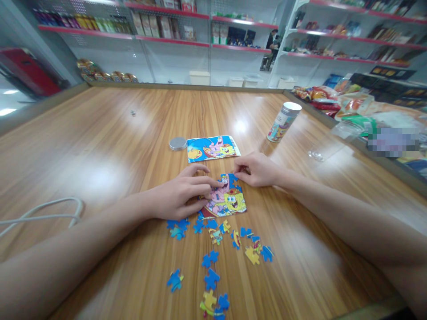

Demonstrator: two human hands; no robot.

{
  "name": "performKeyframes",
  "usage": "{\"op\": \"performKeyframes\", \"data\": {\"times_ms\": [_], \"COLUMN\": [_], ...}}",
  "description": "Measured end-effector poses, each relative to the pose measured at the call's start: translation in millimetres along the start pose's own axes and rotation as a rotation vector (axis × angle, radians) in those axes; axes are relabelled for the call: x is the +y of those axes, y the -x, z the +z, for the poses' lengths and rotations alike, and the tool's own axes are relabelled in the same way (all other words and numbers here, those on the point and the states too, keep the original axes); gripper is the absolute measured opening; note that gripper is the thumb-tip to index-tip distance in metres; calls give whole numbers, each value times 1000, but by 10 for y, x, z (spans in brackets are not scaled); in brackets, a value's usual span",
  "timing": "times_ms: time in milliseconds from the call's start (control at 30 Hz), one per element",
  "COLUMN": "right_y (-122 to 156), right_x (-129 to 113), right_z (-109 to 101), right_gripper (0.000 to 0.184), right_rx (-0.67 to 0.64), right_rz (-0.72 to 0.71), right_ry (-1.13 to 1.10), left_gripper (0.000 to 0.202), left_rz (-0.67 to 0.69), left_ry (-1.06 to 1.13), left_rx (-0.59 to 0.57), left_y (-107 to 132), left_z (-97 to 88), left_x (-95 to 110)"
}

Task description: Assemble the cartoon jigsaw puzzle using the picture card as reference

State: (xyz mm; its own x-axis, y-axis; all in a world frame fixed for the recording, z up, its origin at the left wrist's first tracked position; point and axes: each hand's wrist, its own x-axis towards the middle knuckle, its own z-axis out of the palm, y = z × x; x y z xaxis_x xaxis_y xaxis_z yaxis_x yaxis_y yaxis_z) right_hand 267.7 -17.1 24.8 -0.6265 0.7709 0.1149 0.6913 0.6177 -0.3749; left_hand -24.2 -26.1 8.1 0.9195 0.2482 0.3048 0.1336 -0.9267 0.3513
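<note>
A partly joined jigsaw puzzle (236,202) with a yellow and a pink cartoon figure lies flat on the wooden table. My left hand (182,193) rests over its left side, fingers stretched out and a fingertip on the pink figure; the pieces beneath are hidden. At the upper right corner, the thumb and fingers of my right hand (255,170) are pinched on a blue puzzle piece (235,176), mostly covered by the fingertips. Loose puzzle pieces (211,279), mainly blue and yellow, are scattered nearer to me. Beyond the hands lies a picture card (213,149) with the same figures.
A round metal lid (178,143) lies beside the card. A printed cylindrical can (283,122) stands at the back right, near a clear plastic bag (328,144). A white cable (50,209) loops at left. Snack packs (320,95) lie beyond the right edge; a person (271,49) is far back.
</note>
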Motion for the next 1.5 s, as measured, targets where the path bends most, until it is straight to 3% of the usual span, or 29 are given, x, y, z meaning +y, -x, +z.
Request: {"op": "performKeyframes", "data": {"times_ms": [433, 800, 933, 1133, 1300, 1500], "right_y": [-21, 12, 108, 293, 348, 339], "right_x": [-47, -201, -487, -1056, -1137, -1117], "right_z": [-8, -114, -155, -4, 188, 209], "right_gripper": [7, 13, 16, 24, 22, 16], "right_rx": [-47, -59, -41, -265, -295, -301], "right_rz": [-8, -115, -225, -457, -544, -559], "right_ry": [101, 410, 316, 147, 29, 27], "left_gripper": [11, 10, 14, 9, 9, 12], "left_rz": [-11, 3, 14, 16, 27, 25], "left_ry": [24, -1, -15, -11, -9, 6], "left_rx": [21, 23, 9, 21, 29, 26], "left_y": [-18, -46, -66, -64, -62, -50], "left_z": [0, -21, -37, -24, -26, -18], "left_x": [15, 49, 69, 58, 58, 40]}}
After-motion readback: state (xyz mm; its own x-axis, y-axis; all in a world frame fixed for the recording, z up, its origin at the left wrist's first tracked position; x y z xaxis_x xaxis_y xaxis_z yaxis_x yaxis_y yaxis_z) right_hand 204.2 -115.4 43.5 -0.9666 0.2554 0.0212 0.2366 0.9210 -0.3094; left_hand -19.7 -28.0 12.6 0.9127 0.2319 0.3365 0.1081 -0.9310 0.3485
